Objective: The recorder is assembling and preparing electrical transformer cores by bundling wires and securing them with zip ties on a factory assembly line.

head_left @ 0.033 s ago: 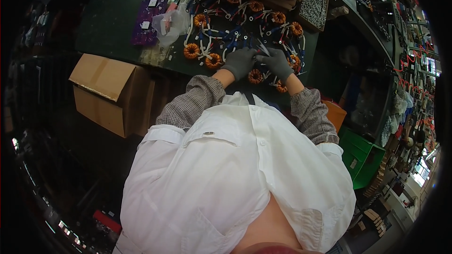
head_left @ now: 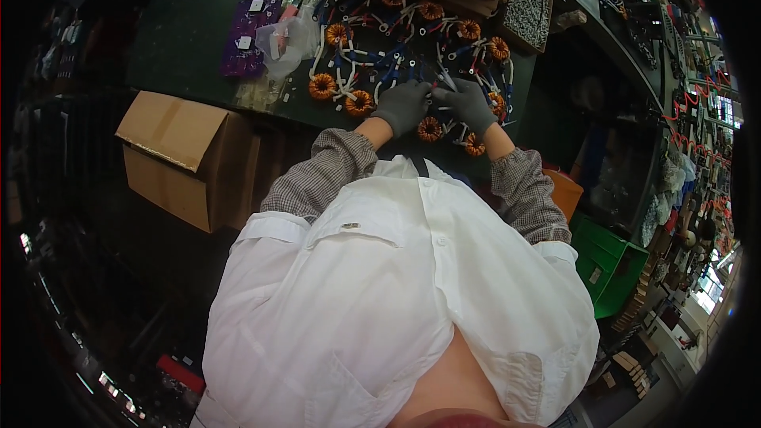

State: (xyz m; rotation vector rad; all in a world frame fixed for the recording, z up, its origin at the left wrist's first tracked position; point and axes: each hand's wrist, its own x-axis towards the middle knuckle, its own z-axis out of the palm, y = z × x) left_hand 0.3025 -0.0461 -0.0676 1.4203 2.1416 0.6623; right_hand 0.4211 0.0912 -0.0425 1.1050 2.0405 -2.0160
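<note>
Both my hands wear grey gloves and work close together at the near edge of the dark table. My left hand (head_left: 405, 105) is closed, its fingertips pinching what looks like a thin wire lead of a coil; most of it is hidden. My right hand (head_left: 469, 105) is closed around small silvery scissors (head_left: 446, 78), whose blades point away from me beside the left fingertips. Just below, between the hands, lies a copper-wound ring coil (head_left: 430, 128). Another coil (head_left: 474, 144) sits under my right wrist, and one more (head_left: 496, 103) is partly covered beside that hand.
Several ring coils (head_left: 322, 86) with white and blue leads spread across the table (head_left: 186, 47). Purple packets (head_left: 242, 41) and a clear plastic bag (head_left: 284, 46) lie left. A tray of small metal parts (head_left: 528, 16) stands back right; a cardboard box (head_left: 170, 154) stands left, a green bin (head_left: 609, 264) right.
The scissors' blades, spread apart before, now look closer together and point more steeply away from me. My right hand has shifted slightly; my left hand stays nearly where it was.
</note>
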